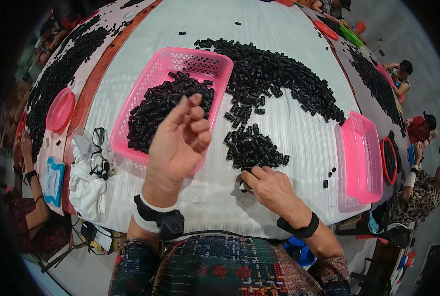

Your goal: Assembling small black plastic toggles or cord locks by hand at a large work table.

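Note:
My left hand (178, 140) is raised over the near right part of a pink basket (120, 129), palm turned up and fingers loosely curled, with nothing visible in it. Many small black cylindrical pieces (153, 113) fill the basket. At the near edge of a small heap of the same pieces (254, 148), my right hand (274, 192) is low on the table, its thumb and fingers pinched together. What sits between those fingertips is mostly hidden. Behind the small heap, a larger black heap (279, 74) curves away to the right.
An empty pink basket (360, 158) stands at the table's right edge, near a few loose black pieces (326, 184). Glasses (98, 153) and a white cloth (87, 190) lie left, beside a blue-white packet (55, 180). Other people work at tables on both sides.

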A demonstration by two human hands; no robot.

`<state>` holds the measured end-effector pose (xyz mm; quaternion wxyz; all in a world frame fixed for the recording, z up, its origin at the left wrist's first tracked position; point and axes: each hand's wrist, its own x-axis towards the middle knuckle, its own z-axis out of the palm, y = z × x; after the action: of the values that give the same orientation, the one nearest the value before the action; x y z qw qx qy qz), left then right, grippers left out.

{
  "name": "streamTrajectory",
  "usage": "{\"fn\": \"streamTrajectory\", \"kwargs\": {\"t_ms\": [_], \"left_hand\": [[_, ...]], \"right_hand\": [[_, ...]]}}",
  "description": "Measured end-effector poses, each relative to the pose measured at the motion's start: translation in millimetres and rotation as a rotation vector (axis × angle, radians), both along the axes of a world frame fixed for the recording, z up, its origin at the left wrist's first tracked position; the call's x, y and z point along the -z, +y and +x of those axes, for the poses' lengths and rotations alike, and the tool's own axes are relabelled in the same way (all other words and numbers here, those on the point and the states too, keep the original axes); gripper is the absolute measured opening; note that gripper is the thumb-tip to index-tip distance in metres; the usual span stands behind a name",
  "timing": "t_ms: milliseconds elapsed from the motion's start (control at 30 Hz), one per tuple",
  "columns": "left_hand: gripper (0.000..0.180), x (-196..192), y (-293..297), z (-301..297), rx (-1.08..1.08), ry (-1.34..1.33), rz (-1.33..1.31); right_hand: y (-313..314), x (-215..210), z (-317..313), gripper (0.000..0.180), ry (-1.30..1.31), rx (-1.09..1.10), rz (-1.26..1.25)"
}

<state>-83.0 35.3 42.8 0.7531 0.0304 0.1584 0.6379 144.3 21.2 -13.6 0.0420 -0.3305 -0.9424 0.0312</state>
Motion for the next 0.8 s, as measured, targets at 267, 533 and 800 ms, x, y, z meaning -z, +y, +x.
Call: {"fn": "streamTrajectory", "kwargs": {"t_ms": [267, 533, 800], "left_hand": [[0.02, 6, -8, 31, 0.198, 0.157, -0.006], [0.022, 30, -12, 54, 0.333, 0.387, 0.038], [0.021, 25, -18, 67, 0.521, 0.47, 0.107]], "right_hand": [[2, 10, 7, 0.024, 0.051, 0.131, 0.017], [2, -47, 14, 0.012, 0.769, 0.44, -0.498], [0, -62, 15, 0.012, 1.11, 0.536, -0.885]]}}
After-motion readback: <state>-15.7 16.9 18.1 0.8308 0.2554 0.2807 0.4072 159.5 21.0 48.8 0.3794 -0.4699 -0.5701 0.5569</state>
